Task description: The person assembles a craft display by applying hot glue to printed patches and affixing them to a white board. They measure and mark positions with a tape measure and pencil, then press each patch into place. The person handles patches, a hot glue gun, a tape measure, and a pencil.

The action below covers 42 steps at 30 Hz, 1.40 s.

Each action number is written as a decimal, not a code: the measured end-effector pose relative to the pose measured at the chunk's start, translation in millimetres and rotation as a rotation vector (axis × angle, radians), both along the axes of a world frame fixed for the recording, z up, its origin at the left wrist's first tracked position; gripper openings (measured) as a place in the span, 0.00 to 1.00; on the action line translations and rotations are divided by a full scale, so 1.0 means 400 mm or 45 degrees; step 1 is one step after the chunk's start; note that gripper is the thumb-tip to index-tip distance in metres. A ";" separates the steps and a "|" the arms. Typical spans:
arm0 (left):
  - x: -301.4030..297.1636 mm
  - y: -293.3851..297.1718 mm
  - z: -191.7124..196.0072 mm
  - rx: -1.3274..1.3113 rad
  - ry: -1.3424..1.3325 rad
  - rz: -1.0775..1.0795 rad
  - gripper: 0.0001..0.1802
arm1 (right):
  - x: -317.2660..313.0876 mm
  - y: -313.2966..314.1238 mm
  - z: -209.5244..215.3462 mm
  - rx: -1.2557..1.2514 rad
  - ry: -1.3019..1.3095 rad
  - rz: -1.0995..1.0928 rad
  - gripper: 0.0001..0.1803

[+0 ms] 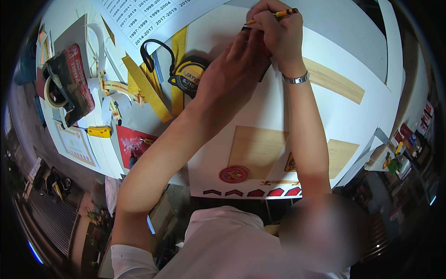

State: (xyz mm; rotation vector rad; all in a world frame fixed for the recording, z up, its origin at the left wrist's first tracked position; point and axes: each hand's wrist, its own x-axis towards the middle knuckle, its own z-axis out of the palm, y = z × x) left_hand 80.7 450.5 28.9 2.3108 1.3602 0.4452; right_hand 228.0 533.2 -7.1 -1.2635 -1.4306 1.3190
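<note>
At the far middle of the white sheet (211, 135), my left hand (234, 69) lies with its fingers stretched out on a dark, straight-edged piece (264, 73), mostly hidden beneath it. My right hand (282, 44), with a metal watch band at the wrist, pinches a yellow-and-black pencil (287, 12). The pencil slants down to the left, its lower end just beyond my left fingertips. A black-and-yellow tape measure (189, 76) with a black wrist strap sits left of my left hand. A printed paper sheet (153, 21) with a grid lies past it.
Wood-grain rectangles (260, 144) mark the sheet, with a round red emblem (233, 174) and red chevrons (255, 193) along its near edge. On the left are yellow strips (179, 51), a tape dispenser (65, 90), a yellow cutter (99, 132) and a red card (127, 146).
</note>
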 end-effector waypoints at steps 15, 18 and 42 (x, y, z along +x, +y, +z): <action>0.000 -0.003 -0.032 0.088 0.009 0.005 0.34 | -0.014 0.002 -0.025 0.098 -0.064 -0.004 0.09; -0.001 -0.005 -0.035 0.099 0.015 0.000 0.32 | -0.016 0.004 -0.029 0.168 -0.081 0.003 0.09; -0.003 -0.012 -0.013 -0.067 0.113 -0.010 0.24 | 0.146 -0.080 0.080 0.004 0.499 -0.514 0.06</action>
